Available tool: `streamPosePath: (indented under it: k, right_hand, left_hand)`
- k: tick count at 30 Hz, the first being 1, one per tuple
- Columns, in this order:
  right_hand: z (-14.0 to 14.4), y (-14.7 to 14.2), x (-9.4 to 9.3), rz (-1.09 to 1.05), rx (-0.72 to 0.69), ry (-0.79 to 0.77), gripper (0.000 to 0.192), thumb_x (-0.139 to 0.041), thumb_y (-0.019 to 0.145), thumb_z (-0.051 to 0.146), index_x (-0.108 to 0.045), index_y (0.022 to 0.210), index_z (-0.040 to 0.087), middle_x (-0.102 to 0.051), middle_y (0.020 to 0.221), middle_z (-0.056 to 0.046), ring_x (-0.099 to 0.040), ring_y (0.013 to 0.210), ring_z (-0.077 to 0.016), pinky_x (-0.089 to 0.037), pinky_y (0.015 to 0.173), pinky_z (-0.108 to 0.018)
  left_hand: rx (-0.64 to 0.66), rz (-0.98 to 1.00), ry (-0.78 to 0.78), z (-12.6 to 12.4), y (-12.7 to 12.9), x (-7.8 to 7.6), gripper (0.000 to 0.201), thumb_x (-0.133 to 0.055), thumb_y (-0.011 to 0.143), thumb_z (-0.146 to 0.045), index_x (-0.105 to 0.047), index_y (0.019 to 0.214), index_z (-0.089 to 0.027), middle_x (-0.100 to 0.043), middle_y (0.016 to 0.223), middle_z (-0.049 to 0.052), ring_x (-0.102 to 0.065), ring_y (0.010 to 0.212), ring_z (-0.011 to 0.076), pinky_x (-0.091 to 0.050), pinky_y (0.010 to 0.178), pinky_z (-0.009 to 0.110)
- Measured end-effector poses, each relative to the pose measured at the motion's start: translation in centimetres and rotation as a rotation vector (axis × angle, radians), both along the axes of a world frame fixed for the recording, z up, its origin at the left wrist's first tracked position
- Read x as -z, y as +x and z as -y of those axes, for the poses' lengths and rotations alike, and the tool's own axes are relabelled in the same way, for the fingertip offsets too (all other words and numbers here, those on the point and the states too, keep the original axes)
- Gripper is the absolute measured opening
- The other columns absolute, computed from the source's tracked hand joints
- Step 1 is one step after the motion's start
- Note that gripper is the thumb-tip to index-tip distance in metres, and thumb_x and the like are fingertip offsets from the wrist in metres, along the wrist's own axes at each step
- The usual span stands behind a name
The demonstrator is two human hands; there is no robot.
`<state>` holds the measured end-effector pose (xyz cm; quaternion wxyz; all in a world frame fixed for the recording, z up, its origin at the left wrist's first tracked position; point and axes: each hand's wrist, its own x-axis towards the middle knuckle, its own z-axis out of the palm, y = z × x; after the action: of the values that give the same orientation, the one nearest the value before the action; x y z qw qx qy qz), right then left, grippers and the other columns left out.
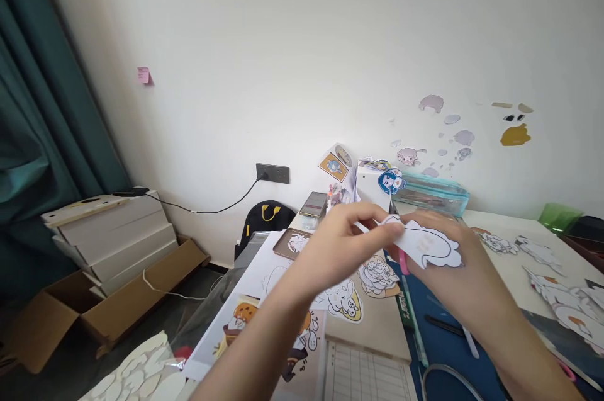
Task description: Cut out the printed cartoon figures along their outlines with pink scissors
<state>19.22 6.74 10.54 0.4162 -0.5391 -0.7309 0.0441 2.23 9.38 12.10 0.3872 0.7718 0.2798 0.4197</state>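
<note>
1. Both hands are up above the worktop (368, 332), meeting in mid-air over the blue mat (448, 344), and between them sits a white paper cutout (431, 247).
2. The left hand (340, 247) comes in from below, fingers pinched together on the cutout's left tip; that lifts the paper clear of the clutter, so its edge is free all round.
3. The right hand (443, 262) is behind and under the cutout, closed around something pink (403, 260) (a handle, probably scissors, but too blurred to be sure). It touches the paper's underside, steadying it from the other end.
4. The cutout is held nearly flat, printed face up toward the camera, presumably so the outline stays in sight.
5. Below, more cutouts (377, 275) lie spread face up on the worktop, each apart from its neighbour, easy to pick singly.
6. A pen (443, 325) lies on the mat just beside the right wrist, within reach.
7. Back by the wall: a phone (314, 204) and a clear pencil case (431, 193), pushed away from the working patch.
</note>
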Motion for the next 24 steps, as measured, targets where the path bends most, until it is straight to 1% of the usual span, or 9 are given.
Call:
streamPosePath:
  k: [1, 4, 6, 10, 13, 16, 19, 21, 24]
  right_hand:
    - [-0.1, -0.2, 0.2, 0.013, 0.022, 0.048, 0.013, -0.053, 0.069, 0.012, -0.054, 0.064, 0.024, -0.062, 0.069, -0.002, -0.054, 0.072, -0.0239, -0.038, 0.060, -0.034]
    - [-0.3, -0.6, 0.7, 0.057, 0.079, 0.153, 0.017, -0.054, 0.070, 0.010, -0.050, 0.064, 0.025, -0.062, 0.070, -0.003, -0.048, 0.077, -0.0258, -0.035, 0.062, -0.035]
    - [-0.5, -0.7, 0.8, 0.079, 0.098, 0.182, 0.020, -0.054, 0.067, 0.006, -0.048, 0.064, 0.025, -0.061, 0.068, -0.002, -0.047, 0.075, -0.0253, -0.035, 0.062, -0.034]
    - [-0.9, -0.7, 0.8, 0.121, 0.155, 0.187, 0.026, -0.052, 0.064, 0.002, -0.043, 0.061, 0.026, -0.053, 0.063, -0.004, -0.046, 0.074, -0.0278, -0.032, 0.061, -0.036]
    - [-1.3, -0.4, 0.6, 0.130, 0.135, 0.123, 0.024, -0.054, 0.065, 0.004, -0.045, 0.060, 0.025, -0.051, 0.064, -0.005, -0.048, 0.077, -0.0302, -0.031, 0.064, -0.038]
    - [-1.8, -0.1, 0.2, 0.057, 0.077, -0.016, 0.017, -0.056, 0.064, 0.006, -0.052, 0.064, 0.023, -0.054, 0.066, -0.005, -0.050, 0.067, -0.0253, -0.031, 0.057, -0.035]
    - [-2.2, 0.1, -0.4, -0.055, -0.039, -0.171, 0.012, -0.059, 0.064, 0.010, -0.056, 0.066, 0.021, -0.056, 0.063, -0.002, -0.047, 0.055, -0.0182, -0.029, 0.050, -0.031]
    - [-2.4, 0.1, -0.7, -0.148, -0.132, -0.244, 0.009, -0.060, 0.066, 0.012, -0.058, 0.066, 0.021, -0.057, 0.065, -0.001, -0.048, 0.057, -0.0174, -0.031, 0.051, -0.031]
    - [-3.0, 0.3, -0.7, -0.324, -0.322, -0.343, 0.008, -0.059, 0.077, 0.019, -0.066, 0.080, 0.020, -0.064, 0.082, -0.004, -0.055, 0.069, -0.0189, -0.040, 0.057, -0.032]
  left_hand:
    - [-0.025, 0.027, 0.008, 0.1, 0.9, 0.5, 0.027, -0.054, 0.088, -0.035, -0.065, 0.069, -0.020, -0.066, 0.076, 0.004, -0.059, 0.074, 0.0175, -0.044, 0.060, 0.027]
    - [-0.138, 0.123, 0.042, 0.3, 2.6, 1.5, 0.021, -0.059, 0.085, -0.029, -0.065, 0.067, -0.020, -0.059, 0.082, 0.005, -0.055, 0.082, 0.0190, -0.041, 0.063, 0.028]
    - [-0.150, 0.184, 0.049, 0.3, 2.9, 1.7, 0.018, -0.061, 0.084, -0.028, -0.066, 0.069, -0.020, -0.060, 0.087, 0.005, -0.055, 0.086, 0.0192, -0.042, 0.065, 0.028]
    - [-0.152, 0.315, 0.006, -0.4, 3.4, 2.3, 0.019, -0.059, 0.088, -0.031, -0.069, 0.075, -0.020, -0.067, 0.083, 0.004, -0.059, 0.083, 0.0181, -0.045, 0.075, 0.029]
    - [-0.210, 0.413, -0.036, -1.1, 4.2, 3.2, 0.018, -0.062, 0.086, -0.032, -0.070, 0.075, -0.020, -0.067, 0.076, 0.001, -0.058, 0.075, 0.0154, -0.046, 0.074, 0.028]
    - [-0.276, 0.507, -0.051, -1.9, 4.6, 4.0, 0.017, -0.065, 0.084, -0.032, -0.070, 0.072, -0.020, -0.067, 0.074, 0.000, -0.057, 0.073, 0.0139, -0.046, 0.073, 0.026]
    - [-0.354, 0.601, -0.047, -2.6, 4.1, 4.0, 0.016, -0.065, 0.084, -0.029, -0.070, 0.071, -0.021, -0.065, 0.072, -0.002, -0.056, 0.075, 0.0123, -0.045, 0.076, 0.024]
    - [-0.402, 0.648, -0.061, -3.0, 3.5, 3.6, 0.019, -0.065, 0.085, -0.025, -0.066, 0.066, -0.021, -0.060, 0.066, -0.004, -0.053, 0.069, 0.0100, -0.044, 0.072, 0.021]
    - [-0.392, 0.656, -0.121, -3.2, 2.8, 2.8, 0.022, -0.065, 0.083, -0.023, -0.064, 0.061, -0.019, -0.055, 0.060, -0.004, -0.050, 0.063, 0.0095, -0.043, 0.066, 0.021]
